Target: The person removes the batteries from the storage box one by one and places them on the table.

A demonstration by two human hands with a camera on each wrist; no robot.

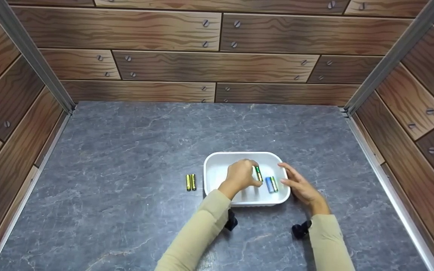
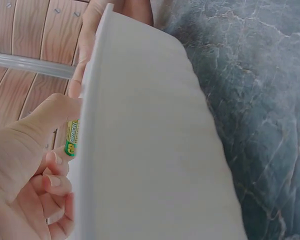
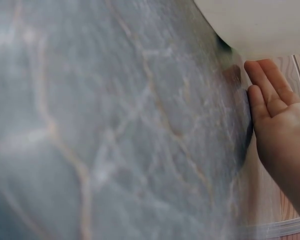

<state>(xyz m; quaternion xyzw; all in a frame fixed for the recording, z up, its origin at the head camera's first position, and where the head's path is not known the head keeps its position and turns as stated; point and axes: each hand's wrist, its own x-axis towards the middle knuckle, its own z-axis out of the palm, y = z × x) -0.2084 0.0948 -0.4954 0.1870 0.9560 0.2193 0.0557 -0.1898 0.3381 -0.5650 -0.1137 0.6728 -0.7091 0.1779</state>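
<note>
A white tray (image 1: 217, 165) stands on the table. Over its inside, my left hand (image 1: 241, 175) pinches a green battery (image 1: 258, 174) between thumb and index finger; its yellow and green label shows in the left wrist view (image 2: 71, 137). A blue battery (image 1: 269, 185) and a green and white battery (image 1: 274, 184) lie side by side in the tray's right part. At the tray's right end is my right hand (image 1: 303, 188), its fingers extended, thumb and index fingertips at the rim. The other right fingers (image 3: 270, 87) lie outside, below the rim.
Two gold batteries (image 1: 190, 182) lie side by side on the grey marbled table (image 1: 126, 150), left of the tray. Wood-patterned walls (image 1: 164, 30) and metal rails (image 1: 390, 188) bound the table. Black wrist cameras (image 1: 231, 220) sit at both sleeves.
</note>
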